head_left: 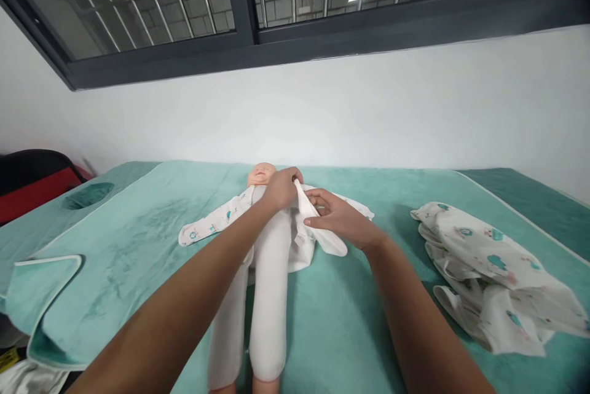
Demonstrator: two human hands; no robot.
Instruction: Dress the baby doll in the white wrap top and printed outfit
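A baby doll (270, 295) in white leggings lies on its back, its head by the wall. It has on a white baby top with a small coloured print, and one sleeve (212, 217) stretches out to the left. My left hand (284, 188) is closed at the doll's chest, pinching the raised edge of the top's front flap (322, 239). Close beside it, my right hand (338, 216) touches the flap with bent fingers, a gap showing between thumb and forefinger. The doll's other sleeve is partly hidden behind my right hand.
A crumpled printed baby garment (498, 277) lies to the right on the teal bed cover (138, 228). The cover has a round hole (87, 195) at left, near a black and red item (39, 185). A white wall (369, 111) and barred window stand behind.
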